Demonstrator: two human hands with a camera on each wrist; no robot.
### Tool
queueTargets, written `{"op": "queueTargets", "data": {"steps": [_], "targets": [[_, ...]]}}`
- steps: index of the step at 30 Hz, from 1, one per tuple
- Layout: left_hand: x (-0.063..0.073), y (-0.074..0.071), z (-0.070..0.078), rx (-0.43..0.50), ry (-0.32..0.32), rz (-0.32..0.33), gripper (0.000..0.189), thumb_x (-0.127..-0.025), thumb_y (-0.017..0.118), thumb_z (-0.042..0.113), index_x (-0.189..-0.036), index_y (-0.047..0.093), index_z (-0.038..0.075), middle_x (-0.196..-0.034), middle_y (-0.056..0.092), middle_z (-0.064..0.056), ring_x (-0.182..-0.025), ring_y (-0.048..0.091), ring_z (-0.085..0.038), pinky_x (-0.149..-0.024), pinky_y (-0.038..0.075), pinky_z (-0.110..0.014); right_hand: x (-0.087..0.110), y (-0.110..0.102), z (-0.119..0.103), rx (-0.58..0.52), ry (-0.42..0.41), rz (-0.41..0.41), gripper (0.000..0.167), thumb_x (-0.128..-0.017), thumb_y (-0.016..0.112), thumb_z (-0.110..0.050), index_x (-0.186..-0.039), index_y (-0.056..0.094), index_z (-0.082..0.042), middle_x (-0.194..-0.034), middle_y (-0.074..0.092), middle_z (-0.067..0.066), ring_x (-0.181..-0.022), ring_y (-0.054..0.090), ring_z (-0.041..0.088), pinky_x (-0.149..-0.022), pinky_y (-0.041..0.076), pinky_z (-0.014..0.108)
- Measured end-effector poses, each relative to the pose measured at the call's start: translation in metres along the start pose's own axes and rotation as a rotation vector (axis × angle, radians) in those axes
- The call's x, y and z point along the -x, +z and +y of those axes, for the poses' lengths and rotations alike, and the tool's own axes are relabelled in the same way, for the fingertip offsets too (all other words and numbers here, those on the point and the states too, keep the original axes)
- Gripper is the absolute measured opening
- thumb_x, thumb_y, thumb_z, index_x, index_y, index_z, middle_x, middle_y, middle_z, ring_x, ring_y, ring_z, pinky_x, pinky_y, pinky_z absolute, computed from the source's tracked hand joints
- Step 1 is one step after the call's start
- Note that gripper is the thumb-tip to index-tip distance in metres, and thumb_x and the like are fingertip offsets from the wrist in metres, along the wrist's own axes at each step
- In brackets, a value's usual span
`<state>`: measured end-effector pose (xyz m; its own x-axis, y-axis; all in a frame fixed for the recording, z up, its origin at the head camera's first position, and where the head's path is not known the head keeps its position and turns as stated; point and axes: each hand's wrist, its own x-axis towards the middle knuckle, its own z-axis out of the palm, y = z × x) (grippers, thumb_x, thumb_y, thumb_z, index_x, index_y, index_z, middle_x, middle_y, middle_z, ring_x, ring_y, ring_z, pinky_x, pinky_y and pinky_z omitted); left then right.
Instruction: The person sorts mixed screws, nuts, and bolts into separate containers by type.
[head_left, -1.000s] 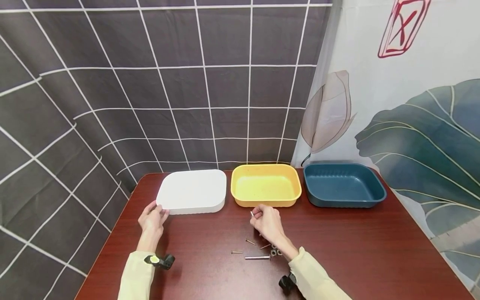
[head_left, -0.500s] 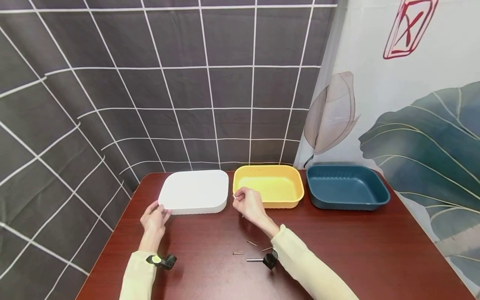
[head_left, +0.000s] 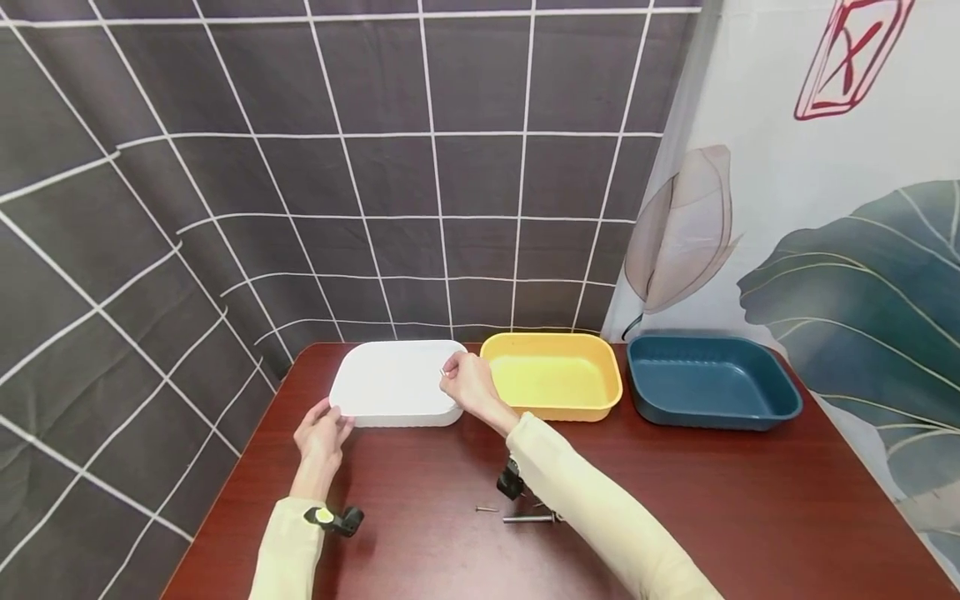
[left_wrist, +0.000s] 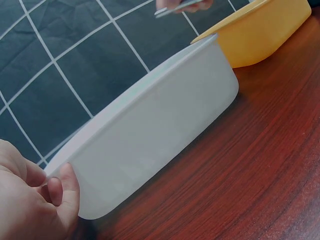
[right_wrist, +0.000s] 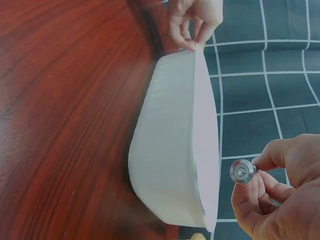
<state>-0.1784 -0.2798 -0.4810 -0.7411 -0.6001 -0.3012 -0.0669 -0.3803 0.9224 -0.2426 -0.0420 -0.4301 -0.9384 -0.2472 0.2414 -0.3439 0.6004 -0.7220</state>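
Observation:
My left hand (head_left: 321,433) pinches the rim of the white plastic bin (head_left: 397,379) at its near left corner, thumb and fingertips on the edge in the left wrist view. My right hand (head_left: 471,383) is raised over the right end of that bin. Between its thumb and fingers it holds a silver bolt (right_wrist: 241,171), whose round head with a socket faces the right wrist camera. The bolt's shank (left_wrist: 172,10) shows above the bin rim in the left wrist view. On the table lie another long silver bolt (head_left: 527,519) and a small screw (head_left: 487,508).
A yellow bin (head_left: 551,413) stands right of the white one, with a dark blue bin (head_left: 716,417) beyond it. All stand along the far edge of the reddish-brown table (head_left: 420,517). My right forearm covers part of the loose hardware. A grid-patterned cloth (head_left: 480,175) hangs behind.
My right hand has carried the bolt leftward and up, from in front of the yellow bin to above the white bin. The left hand has kept its grip on the rim.

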Motion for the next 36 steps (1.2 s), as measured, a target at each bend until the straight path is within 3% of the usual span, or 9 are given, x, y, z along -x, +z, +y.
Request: {"op": "queueTargets", "data": {"steps": [8, 24, 31, 36], "targets": [[-0.001, 0.000, -0.001, -0.001, -0.001, 0.001, 0.045, -0.097, 0.052, -0.005, -0.141, 0.045, -0.005, -0.089, 0.053, -0.003, -0.067, 0.058, -0.008, -0.072, 0.061, -0.021, -0.018, 0.017, -0.004, 0.040, 0.018, -0.026, 0.009, -0.080, 0.068, -0.003, -0.089, 0.070, -0.003, -0.077, 0.066, 0.004, -0.073, 0.062, 0.019, -0.065, 0.054, 0.027], [-0.001, -0.001, -0.001, -0.023, -0.007, -0.009, 0.047, -0.098, 0.052, -0.004, -0.144, 0.044, -0.005, -0.090, 0.052, -0.005, -0.068, 0.059, -0.007, -0.073, 0.061, -0.022, -0.025, 0.033, 0.002, 0.070, 0.020, -0.035, 0.009, -0.081, 0.068, 0.000, -0.089, 0.069, 0.000, -0.082, 0.068, 0.009, -0.081, 0.065, 0.029, -0.074, 0.058, 0.038], [-0.001, 0.000, -0.002, -0.022, -0.015, -0.005, 0.046, -0.097, 0.053, -0.003, -0.143, 0.045, -0.004, -0.098, 0.051, -0.008, -0.070, 0.059, -0.008, -0.074, 0.061, -0.022, -0.023, 0.014, 0.008, 0.038, -0.026, -0.010, 0.009, -0.085, 0.066, 0.000, -0.093, 0.070, 0.001, -0.085, 0.070, 0.011, -0.082, 0.066, 0.026, -0.074, 0.058, 0.033], [-0.003, 0.000, 0.000, -0.026, -0.017, -0.006, 0.047, -0.098, 0.052, -0.002, -0.145, 0.044, -0.003, -0.097, 0.051, -0.007, -0.071, 0.059, -0.008, -0.075, 0.060, -0.021, -0.009, -0.015, 0.020, -0.136, -0.033, -0.016, 0.011, -0.085, 0.062, 0.001, -0.094, 0.068, 0.004, -0.083, 0.068, 0.011, -0.078, 0.065, 0.024, -0.072, 0.058, 0.029]]}}
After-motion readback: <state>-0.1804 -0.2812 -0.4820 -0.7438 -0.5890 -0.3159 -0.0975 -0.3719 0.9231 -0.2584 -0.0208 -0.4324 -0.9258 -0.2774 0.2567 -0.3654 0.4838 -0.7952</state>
